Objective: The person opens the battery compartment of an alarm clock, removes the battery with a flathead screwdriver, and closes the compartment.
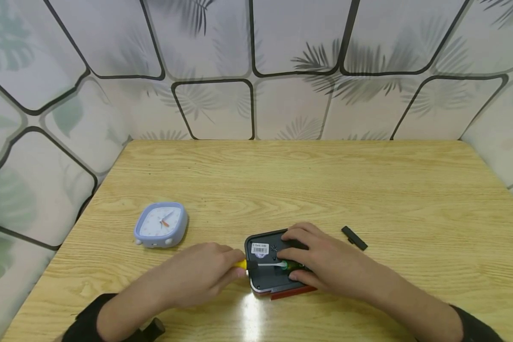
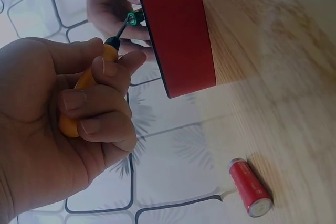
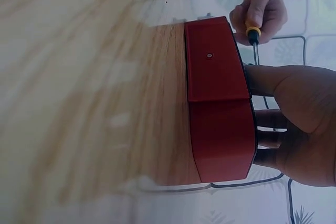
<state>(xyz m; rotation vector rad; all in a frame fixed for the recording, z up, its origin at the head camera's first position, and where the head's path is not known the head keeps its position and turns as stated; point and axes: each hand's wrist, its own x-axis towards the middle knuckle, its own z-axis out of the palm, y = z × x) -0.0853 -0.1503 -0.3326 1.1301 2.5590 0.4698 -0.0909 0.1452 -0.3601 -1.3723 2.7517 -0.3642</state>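
Note:
A yellow-handled screwdriver [image 2: 84,82] is gripped in my left hand [image 1: 211,270], its shaft crossing the back of a red and black boxy device [image 1: 267,278]. Its tip meets the end of a green battery [image 1: 287,265] there. My right hand [image 1: 325,261] is on the device's right part, thumb and index finger on either side of the battery, the other fingers spread over the black back. That hand hides much of the battery and the surface beneath. The device's red side [image 3: 220,77] shows a small screw in the right wrist view.
A light blue alarm clock [image 1: 161,224] lies to the left on the wooden table [image 1: 282,190]. Right of the device is a small black cover strip [image 1: 354,238]. A red battery [image 2: 249,187] is on the table in the left wrist view. A patterned wall covering [image 1: 290,104] rises behind.

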